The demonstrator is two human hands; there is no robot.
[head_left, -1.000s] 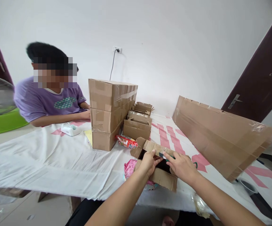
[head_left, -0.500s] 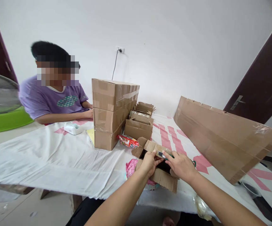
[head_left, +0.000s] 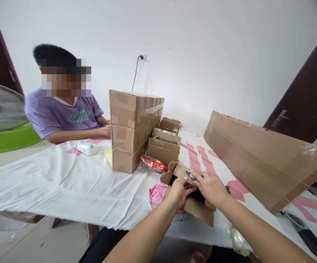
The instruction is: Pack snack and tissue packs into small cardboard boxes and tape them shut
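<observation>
An opened cardboard box (head_left: 199,212) lies in front of me on the cloth-covered table, its flaps spread. My left hand (head_left: 178,193) pinches the box's raised flap, thumb on top and fingers underneath. My right hand (head_left: 212,188) is closed round what looks like a pair of green-handled scissors (head_left: 188,174), most of it hidden in the palm. Its metal blades lie against the flap, just beyond my left thumb. Beside the box are a pink packet (head_left: 157,195) and a red snack packet (head_left: 153,164).
Taped cartons (head_left: 124,137) stand stacked left of centre, with opened boxes (head_left: 164,149) alongside. A large cardboard sheet (head_left: 259,157) leans on the right. Across the table sits a person in a purple shirt (head_left: 65,117), near a green fan (head_left: 10,138). A white device (head_left: 87,148) lies on the cloth.
The view has shifted slightly, moving the table things a little to the right in the picture. Both hands stay at the flap, and the blades remain against it.
</observation>
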